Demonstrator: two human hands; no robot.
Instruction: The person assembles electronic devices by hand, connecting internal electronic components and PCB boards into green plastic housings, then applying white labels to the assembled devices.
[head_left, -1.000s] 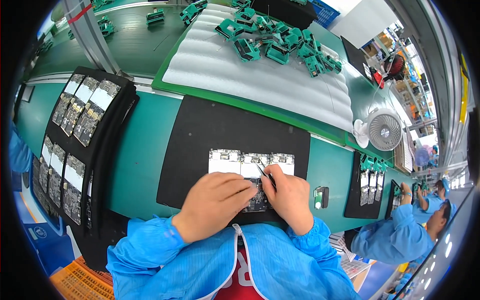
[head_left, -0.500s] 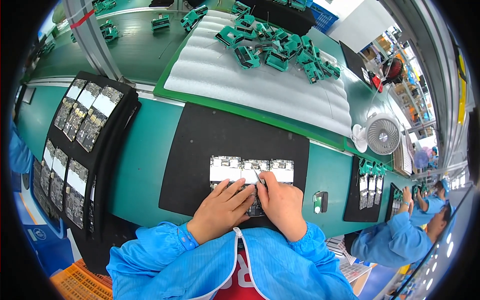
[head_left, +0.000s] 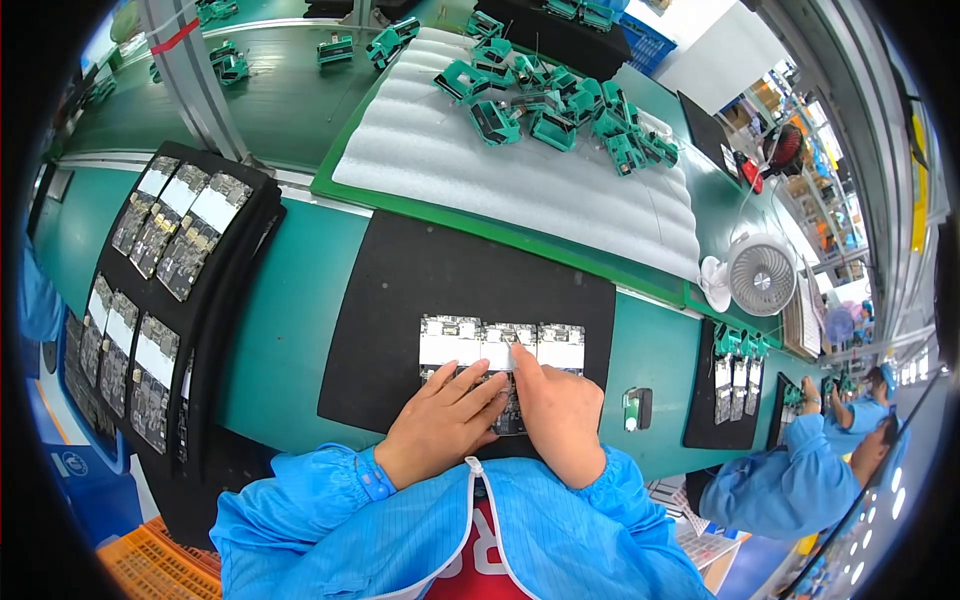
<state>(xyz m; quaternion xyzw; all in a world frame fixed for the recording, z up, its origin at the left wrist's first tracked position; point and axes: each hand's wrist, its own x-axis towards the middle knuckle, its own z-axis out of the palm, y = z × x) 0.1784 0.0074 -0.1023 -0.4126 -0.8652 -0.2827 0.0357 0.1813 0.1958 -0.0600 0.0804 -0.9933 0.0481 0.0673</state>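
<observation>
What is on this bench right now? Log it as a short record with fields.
left hand: flat on the circuit boards, fingers spread
right hand: fingertip pressing the middle board
surface: black mat on green bench
left side: black trays of boards
behind: white foam sheet with green parts
right side: small white fan

Three circuit boards (head_left: 502,345) lie side by side on a mat (head_left: 400,300) (trays (head_left: 150,300) left, fan (head_left: 760,275) right, probably on the surface).
</observation>
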